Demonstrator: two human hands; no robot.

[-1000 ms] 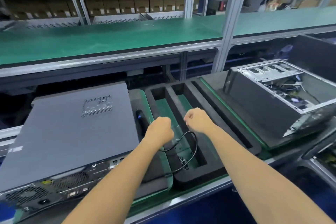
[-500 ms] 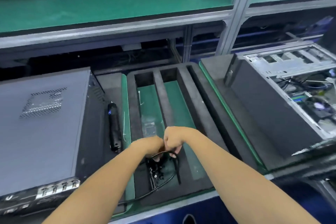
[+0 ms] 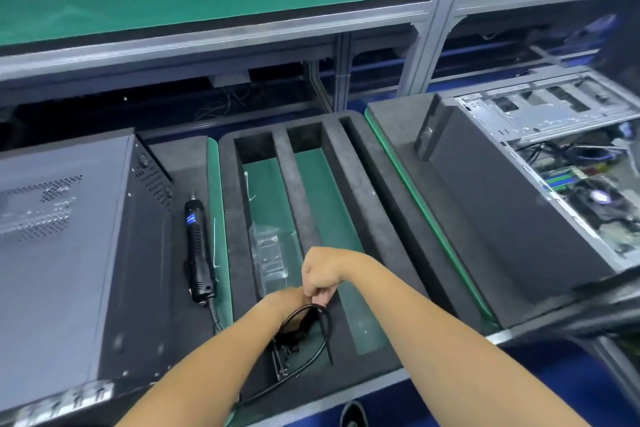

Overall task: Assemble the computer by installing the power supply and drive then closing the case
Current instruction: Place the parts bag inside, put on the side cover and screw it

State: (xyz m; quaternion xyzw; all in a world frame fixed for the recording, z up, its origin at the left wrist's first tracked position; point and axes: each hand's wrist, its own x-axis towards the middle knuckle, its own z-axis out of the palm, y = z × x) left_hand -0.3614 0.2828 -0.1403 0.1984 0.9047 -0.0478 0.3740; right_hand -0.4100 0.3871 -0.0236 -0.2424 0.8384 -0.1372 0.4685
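Head view, lower centre: both hands together, right hand point(image 3: 320, 274) pinching black cable point(image 3: 313, 336); left hand point(image 3: 289, 302) grip unclear; open case point(image 3: 540, 184) lies far right.

The desk point(image 3: 450, 345) carries a closed computer case point(image 3: 52, 253) at its left edge, a foam tray point(image 3: 346, 184) mid-desk, and an open computer case point(image 3: 536, 184) at its right edge.

Landmark: the black foam tray point(image 3: 363, 218) lies in front of you.
Your right hand point(image 3: 320, 276): fisted over the tray's near end, pinching a black cable point(image 3: 313, 362).
Your left hand point(image 3: 289, 302): touching your right, at the cable loop; its grip is hidden.
Left of tray: electric screwdriver point(image 3: 195, 250), then closed case point(image 3: 59, 253).
Right of tray: open case point(image 3: 554, 166).
Inside tray: clear plastic bag point(image 3: 268, 255).
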